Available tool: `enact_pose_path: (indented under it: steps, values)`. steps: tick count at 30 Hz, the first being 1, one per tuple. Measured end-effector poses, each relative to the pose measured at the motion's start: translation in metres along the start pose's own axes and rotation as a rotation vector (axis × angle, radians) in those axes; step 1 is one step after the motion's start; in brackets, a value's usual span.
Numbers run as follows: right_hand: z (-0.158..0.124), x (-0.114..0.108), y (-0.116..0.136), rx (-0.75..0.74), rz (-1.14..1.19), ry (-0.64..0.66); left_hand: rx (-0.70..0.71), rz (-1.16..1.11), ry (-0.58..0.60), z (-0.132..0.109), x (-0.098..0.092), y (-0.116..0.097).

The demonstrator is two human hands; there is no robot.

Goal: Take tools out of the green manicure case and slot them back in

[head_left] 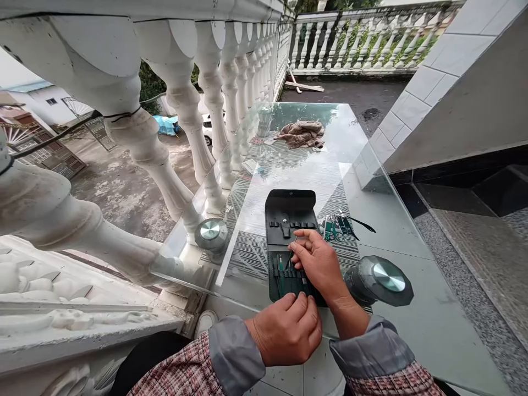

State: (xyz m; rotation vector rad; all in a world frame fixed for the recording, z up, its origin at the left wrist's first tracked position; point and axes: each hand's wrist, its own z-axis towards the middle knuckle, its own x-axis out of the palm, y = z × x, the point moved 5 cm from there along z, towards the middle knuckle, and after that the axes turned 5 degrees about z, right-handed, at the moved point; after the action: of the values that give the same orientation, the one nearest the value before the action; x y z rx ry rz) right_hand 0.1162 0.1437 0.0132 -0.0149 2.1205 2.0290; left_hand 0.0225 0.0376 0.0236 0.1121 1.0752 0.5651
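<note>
head view, looking down: the right hand is above an unfolded black case, thumb and forefinger pinched on a slim metal tool, whose lower part is hard to make out against the dark lining. the left hand is at the case's near edge, its fingers curled and the thumb tucked in against them; whether it grasps the edge or something small cannot be told.

the case lies on a glass worktop, its flap turned away from the person. a row of loops crosses its upper half, and slender tools, one with a green handle, sit in the lower half, partly covered by the right hand. just to the right of the case, nail clippers and small scissors with green handles lie close together, beside a thin black piece that points out to the right.

farther back on the worktop is a crumpled brown cloth. two faceted supports with shiny round tops show at the near part of the glass, the left support well apart from the case, the right support near the right forearm. both sleeves are checked, with grey cuffs folded back. white balusters line the left side, and a tiled wall slopes at the right.
</note>
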Motion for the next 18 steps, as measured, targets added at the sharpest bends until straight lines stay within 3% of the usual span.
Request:
enact_pose_path:
  steps: [4, 11, 14, 18]
  values:
    - [0.002, 0.002, 0.000, -0.057, -0.108, 0.016, 0.000, -0.009, 0.005, 0.000, 0.001, -0.001]
    - [-0.001, 0.008, 0.011, -0.485, -0.611, -0.018, 0.004, -0.031, 0.007, 0.001, 0.001, 0.000]
    - [-0.003, 0.012, 0.011, -0.536, -0.783, 0.005, 0.001, -0.038, 0.013, 0.001, 0.002, 0.001]
    - [-0.004, 0.014, 0.014, -0.568, -0.837, 0.057, -0.004, -0.031, 0.019, 0.000, 0.002, 0.001]
